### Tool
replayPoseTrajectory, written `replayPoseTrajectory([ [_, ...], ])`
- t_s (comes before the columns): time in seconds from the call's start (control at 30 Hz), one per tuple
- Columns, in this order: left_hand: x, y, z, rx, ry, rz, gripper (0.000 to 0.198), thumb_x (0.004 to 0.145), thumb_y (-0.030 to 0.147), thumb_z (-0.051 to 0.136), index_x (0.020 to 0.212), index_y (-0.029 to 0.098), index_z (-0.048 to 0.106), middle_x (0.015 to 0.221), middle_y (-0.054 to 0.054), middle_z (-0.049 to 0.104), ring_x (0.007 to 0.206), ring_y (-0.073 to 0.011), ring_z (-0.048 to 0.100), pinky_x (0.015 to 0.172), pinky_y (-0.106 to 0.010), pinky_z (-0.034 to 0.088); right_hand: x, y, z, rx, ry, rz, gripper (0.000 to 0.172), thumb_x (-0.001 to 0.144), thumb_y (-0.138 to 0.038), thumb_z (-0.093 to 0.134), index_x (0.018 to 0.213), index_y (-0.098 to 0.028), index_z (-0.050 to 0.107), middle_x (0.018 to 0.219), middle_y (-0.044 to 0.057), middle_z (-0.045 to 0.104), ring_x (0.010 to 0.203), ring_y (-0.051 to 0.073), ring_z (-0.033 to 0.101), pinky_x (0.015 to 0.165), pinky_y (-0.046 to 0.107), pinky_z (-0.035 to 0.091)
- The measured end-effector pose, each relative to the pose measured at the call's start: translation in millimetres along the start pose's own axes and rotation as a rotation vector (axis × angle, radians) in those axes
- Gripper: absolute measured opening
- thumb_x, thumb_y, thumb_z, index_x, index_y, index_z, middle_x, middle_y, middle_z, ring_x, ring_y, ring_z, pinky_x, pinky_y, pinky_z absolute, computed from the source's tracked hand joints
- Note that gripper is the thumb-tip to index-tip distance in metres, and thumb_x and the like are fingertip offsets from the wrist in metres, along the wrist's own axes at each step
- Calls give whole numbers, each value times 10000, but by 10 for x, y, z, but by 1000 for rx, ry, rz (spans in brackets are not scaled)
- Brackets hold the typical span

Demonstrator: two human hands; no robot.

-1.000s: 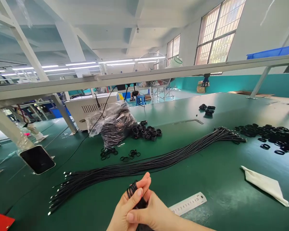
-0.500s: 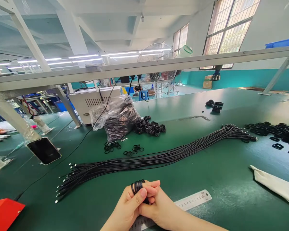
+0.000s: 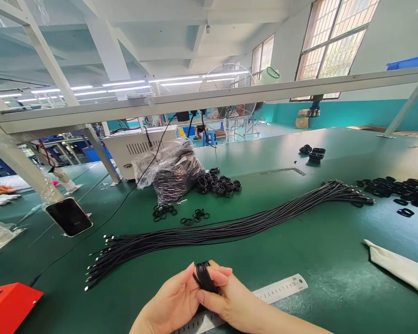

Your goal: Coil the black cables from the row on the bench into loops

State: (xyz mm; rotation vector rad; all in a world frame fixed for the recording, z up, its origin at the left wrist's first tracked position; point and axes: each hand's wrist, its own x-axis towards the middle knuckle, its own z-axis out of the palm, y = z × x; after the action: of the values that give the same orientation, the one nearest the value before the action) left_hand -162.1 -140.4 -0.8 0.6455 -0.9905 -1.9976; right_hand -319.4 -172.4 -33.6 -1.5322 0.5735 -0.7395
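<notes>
Black rings are sitting in a close stack between the two hands, at the near middle, above the ruler. The right hand is gripping the stack, thumb pressing its near side; the left hand is lying partly open, thumb rising at the stack's left, and how firmly it is holding I cannot tell. The work in hand is apparently gathering and evening these rings; the next move is probably calling for a steady pinch, so that none are slipping loose. Bare green tabletop is lying open to the right, as far as the white cloth. Beyond the hands, the cable bundle is limiting far reach, while the red box is taking up the near left. The table's near edge is not showing.
</notes>
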Motion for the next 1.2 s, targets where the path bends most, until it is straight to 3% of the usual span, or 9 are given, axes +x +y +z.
replayPoseTrajectory([
  [0.17, -4, -25, -69, -60, 18, -27, 433, 925, 442, 460, 1038, 136, 745, 1125, -147, 704, 1205, -292, 548, 1106, -430, 314, -23, -20, 3, 9, 11, 63, 199, 785, -333, 631, 802, -195, 489, 766, -38, 440, 711, 122, 456, 675, 245, 418],
  [0.33, 45, -55, -82, -111, 139, -6, 377, 934, 355, 476, 1119, 128, 714, 1145, -147, 703, 1140, -258, 604, 1046, -355, 394, -34, -97, -10, 7, 45, 44, 134, 838, -296, 562, 895, -182, 603, 908, 12, 553, 923, 189, 524, 880, 304, 431],
  [0.47, 65, -60, -29, -95, 198, -17, 384, 947, 365, 468, 1117, 124, 714, 1077, -145, 724, 1104, -248, 618, 998, -333, 430, -9, -69, -35, -4, 18, 42, 136, 819, -282, 579, 909, -183, 604, 915, 5, 536, 894, 172, 533, 851, 298, 443],
  [0.6, 20, -58, -6, -30, 164, 0, 387, 943, 409, 468, 1099, 167, 727, 1087, -127, 715, 1112, -258, 596, 1022, -381, 414, 6, 0, -40, 38, 2, 49, 196, 791, -348, 650, 879, -198, 562, 851, -19, 477, 805, 145, 509, 760, 270, 449],
  [0.8, -33, -92, 23, 113, 142, -3, 331, 939, 358, 490, 1140, 201, 701, 1196, -109, 653, 1185, -261, 532, 1073, -400, 360, -11, 28, -78, 38, -101, 16, 358, 712, -417, 755, 865, -213, 504, 879, -22, 457, 830, 146, 487, 757, 257, 428],
  [1.03, 30, -173, 45, 203, 143, 81, 219, 910, 305, 555, 1019, 210, 720, 1247, -85, 611, 1258, -263, 462, 1052, -388, 383, -11, -1, -110, -59, -82, -28, 168, 770, -200, 579, 824, -211, 421, 830, -38, 397, 714, 102, 414, 666, 219, 403],
  [1.2, 1, -62, -21, 171, 47, 56, 281, 863, 287, 613, 1107, 180, 705, 1186, -134, 651, 1207, -290, 518, 1042, -415, 389, -26, -75, -121, -131, -71, -36, 92, 828, -272, 557, 869, -198, 521, 876, -14, 430, 778, 129, 462, 707, 242, 420],
])
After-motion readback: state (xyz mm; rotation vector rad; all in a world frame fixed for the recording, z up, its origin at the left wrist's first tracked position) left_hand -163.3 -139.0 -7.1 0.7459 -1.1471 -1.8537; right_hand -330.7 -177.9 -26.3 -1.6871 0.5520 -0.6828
